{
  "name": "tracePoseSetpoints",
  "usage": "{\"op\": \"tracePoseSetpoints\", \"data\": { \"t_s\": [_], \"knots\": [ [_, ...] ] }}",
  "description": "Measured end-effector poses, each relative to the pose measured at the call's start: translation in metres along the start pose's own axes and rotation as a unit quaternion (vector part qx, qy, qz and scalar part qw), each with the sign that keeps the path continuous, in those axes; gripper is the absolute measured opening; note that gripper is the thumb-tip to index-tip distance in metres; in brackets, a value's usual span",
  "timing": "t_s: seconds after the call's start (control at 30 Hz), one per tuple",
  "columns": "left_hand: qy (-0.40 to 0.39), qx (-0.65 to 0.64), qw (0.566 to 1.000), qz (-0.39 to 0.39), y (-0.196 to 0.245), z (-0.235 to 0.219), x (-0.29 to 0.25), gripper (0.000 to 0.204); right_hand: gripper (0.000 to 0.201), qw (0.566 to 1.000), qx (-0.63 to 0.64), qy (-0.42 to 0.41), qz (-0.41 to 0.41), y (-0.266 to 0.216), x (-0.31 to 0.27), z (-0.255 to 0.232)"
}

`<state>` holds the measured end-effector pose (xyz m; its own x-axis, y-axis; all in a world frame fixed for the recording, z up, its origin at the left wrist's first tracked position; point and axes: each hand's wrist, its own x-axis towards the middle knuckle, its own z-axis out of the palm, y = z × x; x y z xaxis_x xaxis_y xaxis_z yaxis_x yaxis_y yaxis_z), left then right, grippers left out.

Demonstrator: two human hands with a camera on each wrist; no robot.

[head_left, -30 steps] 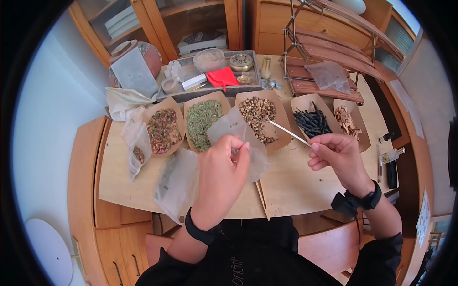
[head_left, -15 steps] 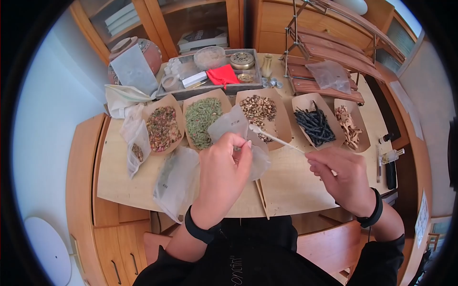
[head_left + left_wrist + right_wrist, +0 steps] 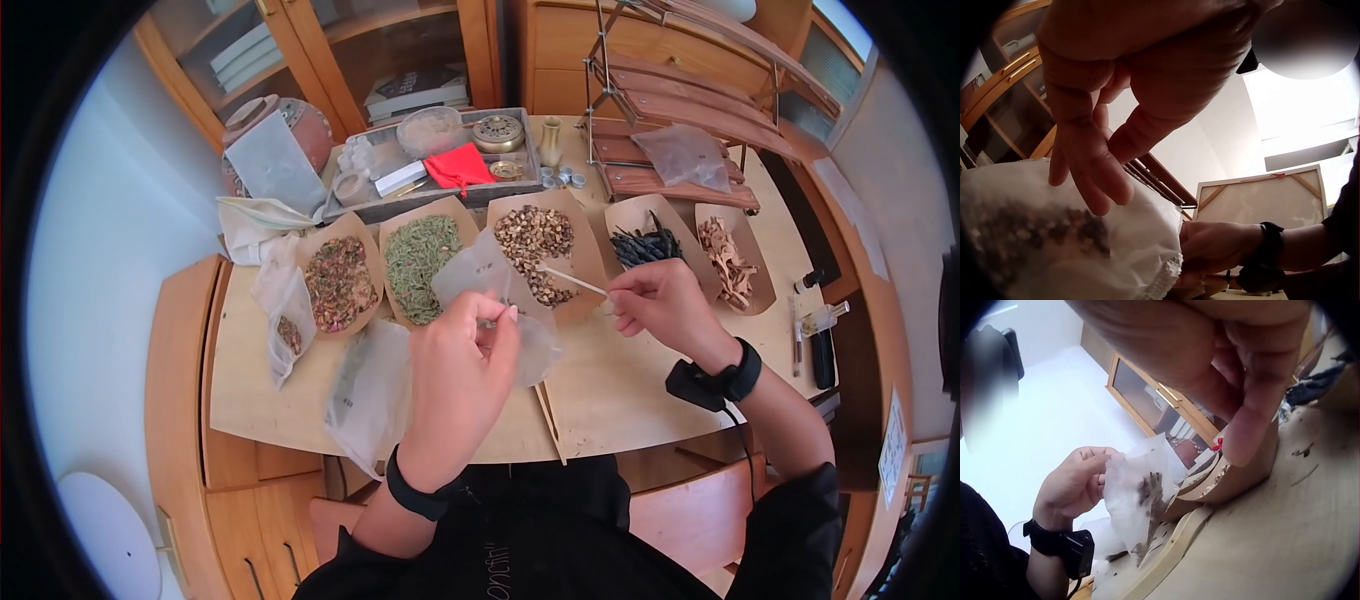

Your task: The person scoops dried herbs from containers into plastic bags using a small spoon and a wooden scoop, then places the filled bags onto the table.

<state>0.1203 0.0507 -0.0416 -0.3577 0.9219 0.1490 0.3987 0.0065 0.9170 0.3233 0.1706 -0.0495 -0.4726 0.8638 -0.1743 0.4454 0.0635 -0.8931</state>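
My left hand [image 3: 460,380] pinches the upper edge of a translucent bag [image 3: 478,268] in front of the trays. Dark bits show through this bag [image 3: 1139,500] in the right wrist view. Between its thumb and fingers, my right hand [image 3: 668,308] holds a thin white spoon [image 3: 578,281], which slants up to the left. The spoon's tip lies over the near part of a paper tray [image 3: 590,255] of chopped brown pieces [image 3: 535,235]; whether it touches them I cannot tell.
Paper trays of dried petals [image 3: 340,280], green herb [image 3: 422,255], black strips [image 3: 648,245] and pale shavings [image 3: 727,262] flank it. Other bags [image 3: 365,390], tongs [image 3: 549,425], a grey tray [image 3: 395,208], a folding wooden rack [image 3: 680,95] and small bottles [image 3: 822,318] surround them.
The right hand dipped toward me, its spoon tip going left to the bag's edge, then rose and moved left, the tip now back over the brown pieces. The left hand stays at the bag.
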Motion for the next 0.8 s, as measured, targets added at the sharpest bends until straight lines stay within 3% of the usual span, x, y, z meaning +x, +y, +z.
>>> {"op": "tracePoseSetpoints", "data": {
  "t_s": [0.2,0.5,0.8],
  "knots": [
    [0.000,0.000,1.000,0.007,-0.001,0.003,-0.001,0.012,0.014,0.990,0.126,-0.050,0.041,0.012,0.016,0.009],
    [-0.005,0.000,1.000,-0.001,-0.002,0.003,0.000,0.013,0.014,0.975,0.219,-0.003,0.036,0.023,0.009,0.013],
    [0.004,0.004,1.000,0.011,-0.003,0.002,0.002,0.014,0.015,0.979,0.203,0.022,0.011,0.002,-0.015,-0.005]
  ]
}}
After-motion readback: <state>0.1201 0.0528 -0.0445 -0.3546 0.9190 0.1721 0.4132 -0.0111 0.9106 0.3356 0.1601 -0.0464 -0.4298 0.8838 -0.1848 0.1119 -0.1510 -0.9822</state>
